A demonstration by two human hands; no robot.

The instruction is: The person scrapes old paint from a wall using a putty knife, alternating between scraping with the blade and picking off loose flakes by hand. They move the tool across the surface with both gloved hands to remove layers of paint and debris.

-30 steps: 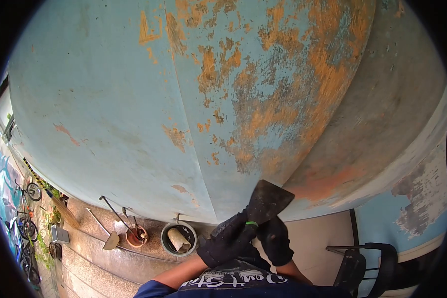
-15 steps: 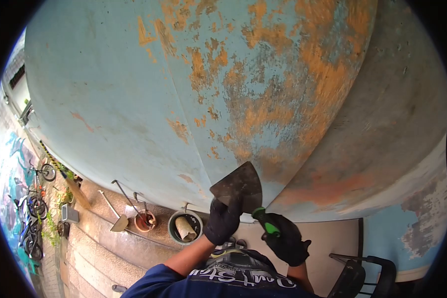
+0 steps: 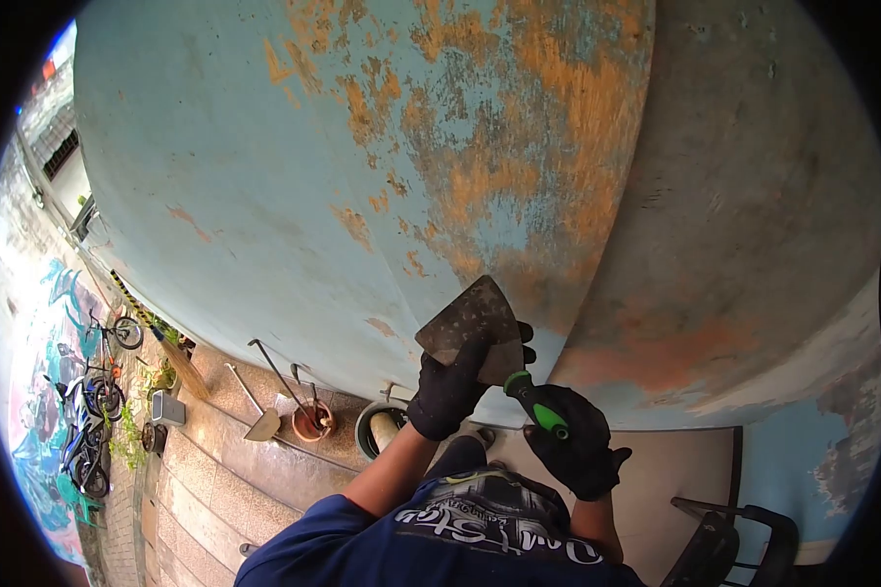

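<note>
A wide scraper (image 3: 473, 315) with a dark, stained metal blade and a black-and-green handle is held between my two black-gloved hands. My left hand (image 3: 450, 389) grips the blade, thumb across its near face and fingertips showing past its right edge. Around the handle is my right hand (image 3: 572, 445), its fingers closed and the green part partly showing. Behind the blade, in this view, rises a pale blue wall (image 3: 255, 225) with flaking paint and orange-brown patches (image 3: 582, 127).
To the right, a grey wall section (image 3: 734, 205) meets the blue one along an edge. Low on the left are a clay pot (image 3: 313, 421), a green-rimmed pot (image 3: 366, 430), a long-handled dustpan (image 3: 263, 425) and bicycles (image 3: 90, 440). A black chair (image 3: 715, 548) stands at lower right.
The view has turned, so the wall patches sit further left and the floor items further right. The scraper has risen slightly in view, and left fingertips now show beyond the blade's right edge.
</note>
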